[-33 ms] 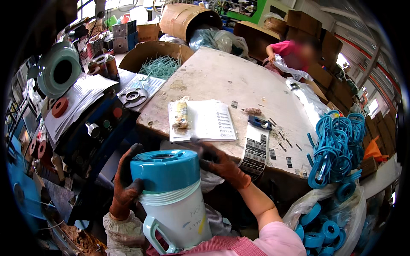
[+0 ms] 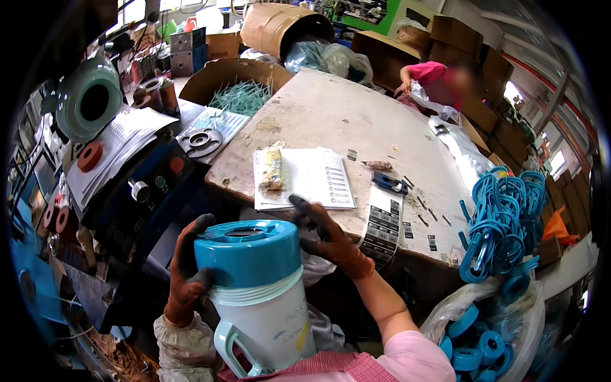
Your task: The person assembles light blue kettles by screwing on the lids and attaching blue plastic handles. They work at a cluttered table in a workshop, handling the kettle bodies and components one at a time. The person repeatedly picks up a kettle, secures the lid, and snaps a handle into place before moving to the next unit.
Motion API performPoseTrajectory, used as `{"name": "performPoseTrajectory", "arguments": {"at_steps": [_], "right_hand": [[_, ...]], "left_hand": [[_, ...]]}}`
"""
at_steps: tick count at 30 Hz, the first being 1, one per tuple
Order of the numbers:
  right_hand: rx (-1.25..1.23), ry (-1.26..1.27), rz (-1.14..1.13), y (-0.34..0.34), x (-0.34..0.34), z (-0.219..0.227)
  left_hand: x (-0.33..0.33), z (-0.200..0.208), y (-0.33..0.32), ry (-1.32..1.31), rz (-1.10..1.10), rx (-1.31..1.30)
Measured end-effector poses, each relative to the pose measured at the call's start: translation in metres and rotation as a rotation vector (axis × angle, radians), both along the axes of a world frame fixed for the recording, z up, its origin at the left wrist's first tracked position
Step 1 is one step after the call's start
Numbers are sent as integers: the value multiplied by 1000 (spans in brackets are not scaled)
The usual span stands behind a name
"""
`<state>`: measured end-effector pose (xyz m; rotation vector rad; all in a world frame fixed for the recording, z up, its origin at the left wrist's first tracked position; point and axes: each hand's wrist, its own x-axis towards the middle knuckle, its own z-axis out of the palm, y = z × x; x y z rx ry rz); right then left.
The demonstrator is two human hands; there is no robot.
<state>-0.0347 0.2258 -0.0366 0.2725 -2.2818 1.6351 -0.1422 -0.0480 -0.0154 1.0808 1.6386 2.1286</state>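
Observation:
A pale blue-grey jug (image 2: 264, 321) with a side handle (image 2: 226, 350) stands tilted against my front, close to my body. A blue screw lid (image 2: 251, 262) with a round opening in its top sits on the ribbed neck. My left hand (image 2: 186, 280), in a dark-stained red-brown glove, holds the lid's left side, thumb low and fingers up. My right hand (image 2: 334, 245), gloved alike, is beside the lid's right side with fingers apart and curved; whether its thumb touches the lid I cannot tell.
Ahead is a worn table (image 2: 286, 121) with papers (image 2: 312, 178), a label strip (image 2: 382, 219) and a blue clip-like tool (image 2: 389, 183). On the right, blue straps (image 2: 496, 223) hang above a bag of blue lids (image 2: 490, 344). A machine (image 2: 153, 191) stands left; a co-worker (image 2: 433, 79) sits far right.
My right hand's fingers have opened and lifted slightly beside the lid. The jug has turned a little, shifting its printed marks; my left hand stays in place.

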Motion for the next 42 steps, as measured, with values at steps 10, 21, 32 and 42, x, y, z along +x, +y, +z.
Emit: {"name": "performPoseTrajectory", "arguments": {"at_steps": [10,21,32,42], "right_hand": [[-347,481,115,-50,-46,-14],[-278,359,118,-50,-50,5],[-137,487,152,-45,-20,0],[203,574,119,-45,4,31]], "left_hand": [[-23,-30,-21,234,-157,-22],[-18,-43,-9,102,-88,127],[-1,16,-14,663,118,-148],[47,53,-6,944,213,-336]]}}
